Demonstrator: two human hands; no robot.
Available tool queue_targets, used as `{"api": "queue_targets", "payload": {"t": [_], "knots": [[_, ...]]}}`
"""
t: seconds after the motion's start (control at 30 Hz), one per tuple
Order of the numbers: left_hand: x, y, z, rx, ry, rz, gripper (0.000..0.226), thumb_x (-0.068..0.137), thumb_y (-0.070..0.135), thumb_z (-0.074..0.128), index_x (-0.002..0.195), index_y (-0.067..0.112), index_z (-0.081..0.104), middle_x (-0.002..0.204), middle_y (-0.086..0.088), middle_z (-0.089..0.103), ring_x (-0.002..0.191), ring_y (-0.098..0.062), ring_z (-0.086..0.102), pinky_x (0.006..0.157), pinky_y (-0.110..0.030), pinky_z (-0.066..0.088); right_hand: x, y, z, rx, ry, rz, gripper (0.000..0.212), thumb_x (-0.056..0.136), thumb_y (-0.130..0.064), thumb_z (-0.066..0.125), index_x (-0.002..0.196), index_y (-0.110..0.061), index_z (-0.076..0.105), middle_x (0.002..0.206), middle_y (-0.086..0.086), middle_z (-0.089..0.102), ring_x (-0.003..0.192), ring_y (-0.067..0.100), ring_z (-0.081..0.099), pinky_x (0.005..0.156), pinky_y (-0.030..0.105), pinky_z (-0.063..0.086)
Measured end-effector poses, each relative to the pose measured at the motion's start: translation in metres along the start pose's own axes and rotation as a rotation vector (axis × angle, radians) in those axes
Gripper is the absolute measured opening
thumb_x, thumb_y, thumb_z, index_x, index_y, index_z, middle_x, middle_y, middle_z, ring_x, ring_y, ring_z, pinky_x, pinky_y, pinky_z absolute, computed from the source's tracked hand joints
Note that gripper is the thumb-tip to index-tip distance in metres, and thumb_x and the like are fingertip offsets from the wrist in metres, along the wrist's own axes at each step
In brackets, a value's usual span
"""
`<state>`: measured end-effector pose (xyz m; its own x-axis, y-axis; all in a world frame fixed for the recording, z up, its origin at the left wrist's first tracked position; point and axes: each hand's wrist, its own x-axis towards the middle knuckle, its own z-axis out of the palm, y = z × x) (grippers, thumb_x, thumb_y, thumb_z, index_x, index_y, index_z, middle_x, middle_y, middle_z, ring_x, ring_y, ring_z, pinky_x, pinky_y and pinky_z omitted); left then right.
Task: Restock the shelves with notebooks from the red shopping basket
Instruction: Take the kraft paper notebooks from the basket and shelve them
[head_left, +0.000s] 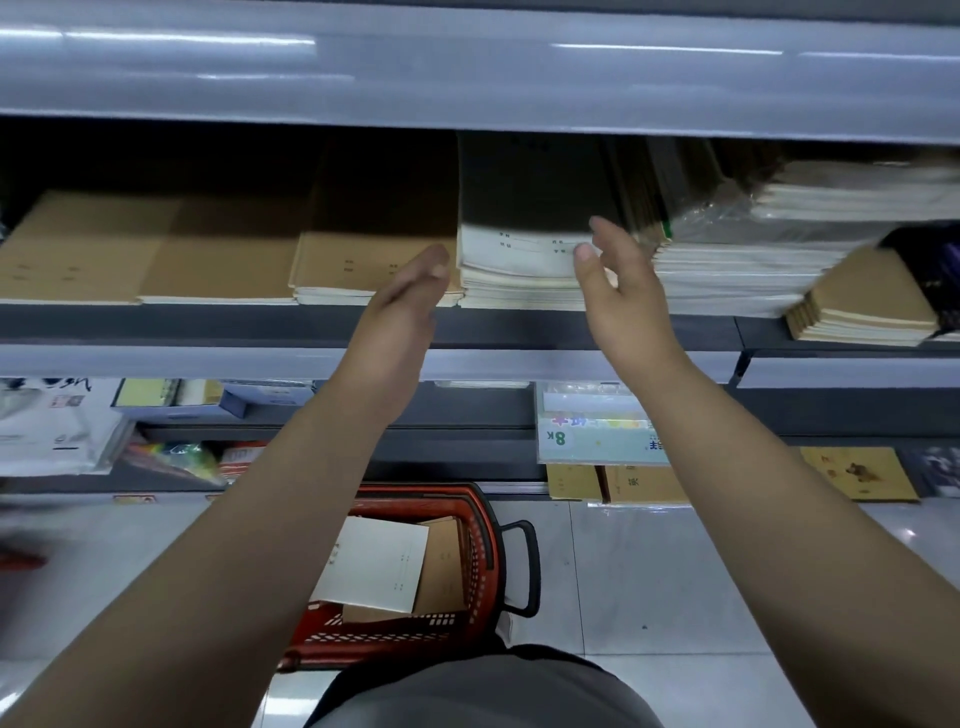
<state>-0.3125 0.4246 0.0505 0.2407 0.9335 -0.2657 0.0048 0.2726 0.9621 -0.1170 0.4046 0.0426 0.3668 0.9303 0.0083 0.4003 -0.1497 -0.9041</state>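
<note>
White notebooks (519, 270) flanked by both empty, straight-fingered hands; kraft stacks (358, 270) alongside.

A stationery aisle in a shop.

Grey metal shelves (467, 327) run across from 9 to 3 o'clock, tiered one under another with price-strip edges. The upper tier carries flat stacks of kraft notebooks (156, 249), a white-covered stack (519, 270) at 12 o'clock and plastic-wrapped bundles (753, 249) at 2 o'clock. Lower tiers hold packaged paper goods, among them a pack (597, 436) marked "8K". A red shopping basket (483, 545) with a black handle stands on the pale tiled floor (649, 571) at 6 o'clock, notebooks inside.
</note>
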Motion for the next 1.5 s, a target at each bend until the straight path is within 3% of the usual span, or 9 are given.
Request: {"api": "queue_targets", "payload": {"t": [0.07,0.17,0.27,0.4,0.67,1.07,1.27,1.5], "knots": [[-0.008,0.005,-0.001,-0.023,-0.024,0.001,0.050,0.103,0.033,0.041,0.151,0.020,0.034,0.157,0.007,0.033,0.147,-0.010,0.024,0.122,-0.034,0.016,-0.015,-0.014,-0.003,0.114,-0.044,0.034,0.047,0.102,-0.044,0.037,0.148,-0.033,0.034,0.154,-0.010,0.032,0.139,0.005,0.030,0.109,0.022,0.026],[-0.022,0.014,-0.003,-0.087,-0.062,0.006,0.050,0.106,0.039,0.027,0.154,0.023,0.026,0.159,0.010,0.030,0.147,-0.007,0.022,0.120,-0.028,0.013,-0.030,-0.030,-0.005,0.198,-0.092,0.053,0.048,0.103,-0.047,0.027,0.150,-0.036,0.029,0.155,-0.014,0.031,0.138,0.001,0.029,0.105,0.020,0.023],[-0.036,0.018,-0.009,-0.091,-0.093,0.054,0.051,0.107,0.038,0.018,0.155,0.021,0.021,0.159,0.010,0.028,0.146,-0.005,0.023,0.121,-0.029,0.015,-0.038,-0.037,-0.001,0.231,-0.112,0.041,0.059,0.096,-0.061,0.020,0.150,-0.039,0.027,0.156,-0.014,0.029,0.142,0.003,0.026,0.117,0.030,0.020],[-0.051,0.022,-0.022,-0.087,-0.130,0.087,0.055,0.106,0.042,0.016,0.156,0.019,0.019,0.160,0.008,0.026,0.147,-0.007,0.023,0.117,-0.029,0.018,-0.047,-0.044,0.006,0.284,-0.130,0.091,0.075,0.080,-0.072,0.018,0.149,-0.044,0.027,0.155,-0.014,0.032,0.143,0.003,0.025,0.120,0.040,0.016],[-0.082,0.025,-0.060,-0.092,-0.191,0.099,0.056,0.105,0.047,0.014,0.156,0.023,0.018,0.160,0.011,0.025,0.146,-0.006,0.023,0.113,-0.027,0.020,-0.086,-0.064,0.031,0.363,-0.176,0.094,0.057,0.097,-0.064,0.008,0.149,-0.046,0.025,0.152,-0.014,0.037,0.145,0.010,0.023,0.121,0.050,0.007],[-0.115,0.006,-0.115,-0.037,-0.212,0.090,0.058,0.104,0.050,0.009,0.156,0.025,0.016,0.161,0.014,0.022,0.147,-0.001,0.018,0.113,-0.025,0.017,-0.136,-0.078,0.091,0.413,-0.205,0.088,0.059,0.099,-0.058,0.002,0.151,-0.040,0.021,0.155,-0.011,0.032,0.135,-0.001,0.028,0.121,0.042,0.009],[-0.113,-0.007,-0.138,-0.128,-0.163,0.008,0.084,0.081,0.060,0.031,0.154,0.019,0.024,0.163,0.003,0.019,0.150,-0.011,0.014,0.124,-0.042,0.006,-0.146,-0.071,0.124,0.402,-0.223,0.150,0.074,0.085,-0.070,0.010,0.151,-0.041,0.022,0.155,-0.015,0.032,0.145,0.003,0.020,0.122,0.046,0.004],[-0.110,-0.039,-0.162,-0.184,-0.096,0.009,0.082,0.084,0.055,0.033,0.154,0.015,0.021,0.163,0.001,0.020,0.148,-0.009,0.019,0.123,-0.033,0.012,-0.148,-0.060,0.167,0.433,-0.228,0.256,0.072,0.095,-0.064,0.007,0.154,-0.026,0.021,0.159,-0.011,0.025,0.146,0.005,0.017,0.122,0.041,0.006]]}}
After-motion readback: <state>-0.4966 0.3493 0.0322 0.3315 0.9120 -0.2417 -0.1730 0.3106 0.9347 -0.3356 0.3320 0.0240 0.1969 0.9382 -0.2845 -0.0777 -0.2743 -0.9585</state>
